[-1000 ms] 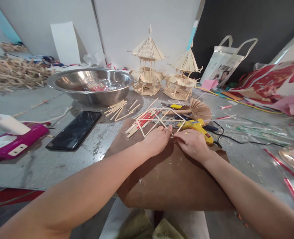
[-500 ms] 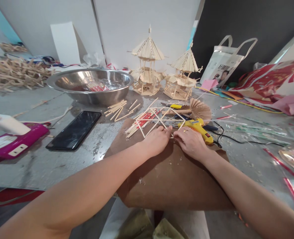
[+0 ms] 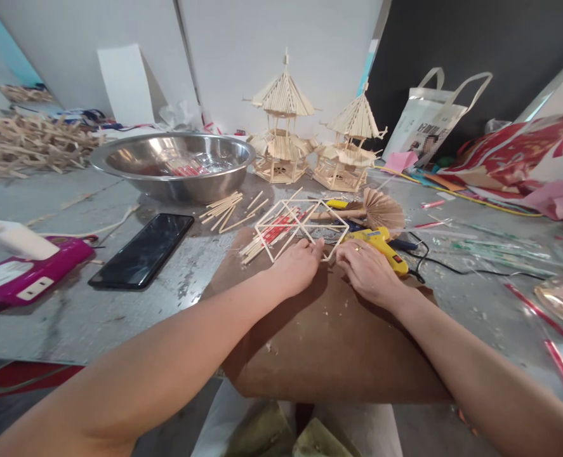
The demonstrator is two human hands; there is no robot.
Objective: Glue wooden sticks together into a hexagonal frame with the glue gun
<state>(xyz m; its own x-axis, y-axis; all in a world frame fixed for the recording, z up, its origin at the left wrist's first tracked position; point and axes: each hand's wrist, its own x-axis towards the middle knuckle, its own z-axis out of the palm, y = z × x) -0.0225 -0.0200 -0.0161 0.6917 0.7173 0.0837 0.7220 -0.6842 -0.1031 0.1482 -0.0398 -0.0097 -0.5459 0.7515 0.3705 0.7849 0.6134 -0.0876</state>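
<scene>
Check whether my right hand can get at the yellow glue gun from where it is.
Probably yes: your right hand is right beside the yellow glue gun, with nothing seen lying between them. I can't tell whether that hand grips the stick frame, which it might have to release first.

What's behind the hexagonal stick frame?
Through gaps in the stick frame: red and pale sticks, plus some brown sheet. Whatever lies behind the left hand at its near side is covered.

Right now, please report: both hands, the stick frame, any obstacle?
Left hand holding hexagonal stick frame. Right hand close by its right edge, contact unclear. Yellow glue gun behind right hand, possibly obstructing.
</scene>
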